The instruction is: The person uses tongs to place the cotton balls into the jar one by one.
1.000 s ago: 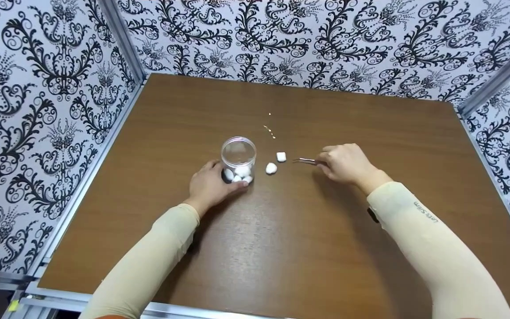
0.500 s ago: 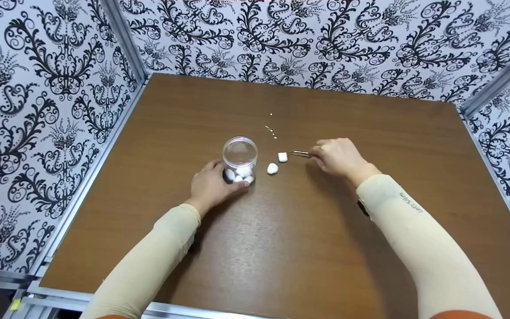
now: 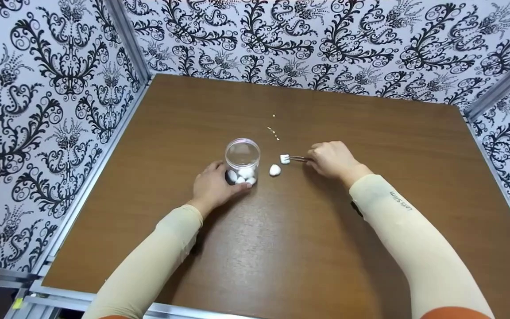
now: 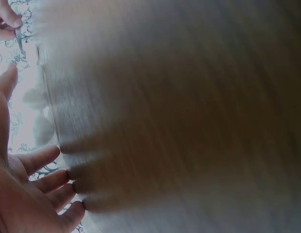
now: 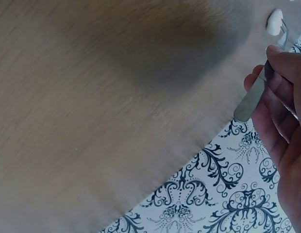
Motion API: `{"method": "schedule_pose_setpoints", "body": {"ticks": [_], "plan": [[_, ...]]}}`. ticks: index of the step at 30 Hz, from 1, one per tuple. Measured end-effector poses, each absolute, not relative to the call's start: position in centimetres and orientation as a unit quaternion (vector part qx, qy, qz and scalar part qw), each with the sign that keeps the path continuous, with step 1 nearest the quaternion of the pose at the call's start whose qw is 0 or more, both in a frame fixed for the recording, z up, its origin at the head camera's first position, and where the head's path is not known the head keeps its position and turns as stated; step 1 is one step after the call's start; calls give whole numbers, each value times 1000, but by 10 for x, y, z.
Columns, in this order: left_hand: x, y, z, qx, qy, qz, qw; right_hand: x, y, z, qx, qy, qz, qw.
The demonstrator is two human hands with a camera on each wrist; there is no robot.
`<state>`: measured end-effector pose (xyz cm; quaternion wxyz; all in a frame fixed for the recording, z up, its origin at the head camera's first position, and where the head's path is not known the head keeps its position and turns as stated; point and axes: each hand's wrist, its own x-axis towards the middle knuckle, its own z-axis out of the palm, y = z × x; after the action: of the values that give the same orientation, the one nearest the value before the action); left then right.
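My left hand [image 3: 213, 185] holds the base of a clear open-topped jar [image 3: 242, 154], its thumb in front. Inside the jar lie several small white lumps [image 3: 246, 172]. In the left wrist view, the fingertips of my left hand [image 4: 24, 194] reach the table. My right hand [image 3: 332, 159] pinches metal tweezers [image 3: 299, 158], which point left. Their two tips lie over a squarish white lump [image 3: 285, 159] to the right of the jar. The right wrist view shows the tweezers [image 5: 252, 99] between thumb and fingers, tips at the white lump [image 5: 274, 22].
Another white lump [image 3: 275, 170], more rounded, lies between the jar and the tweezers. Tiny pale crumbs [image 3: 273, 131] trail behind it on the brown table [image 3: 272, 248]. Patterned walls [image 3: 290, 40] stand along the back and sides, with metal frame rails [image 3: 126, 42].
My right hand has moved left, bringing the tweezer tips from beside the squarish lump to over it. My left hand keeps its hold on the jar. The view has shifted slightly.
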<state>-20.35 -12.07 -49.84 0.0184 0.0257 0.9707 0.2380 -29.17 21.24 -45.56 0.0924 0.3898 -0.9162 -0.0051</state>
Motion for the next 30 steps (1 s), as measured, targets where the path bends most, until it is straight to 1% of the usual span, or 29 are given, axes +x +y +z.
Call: {"method": "schedule_pose_setpoints", "body": {"ticks": [15, 30], "plan": [[-204, -120, -498, 18, 970, 242, 18, -294, 211, -460, 391, -916, 8, 88], [-204, -120, -499, 20, 970, 242, 22, -294, 212, -460, 395, -910, -11, 126]]}}
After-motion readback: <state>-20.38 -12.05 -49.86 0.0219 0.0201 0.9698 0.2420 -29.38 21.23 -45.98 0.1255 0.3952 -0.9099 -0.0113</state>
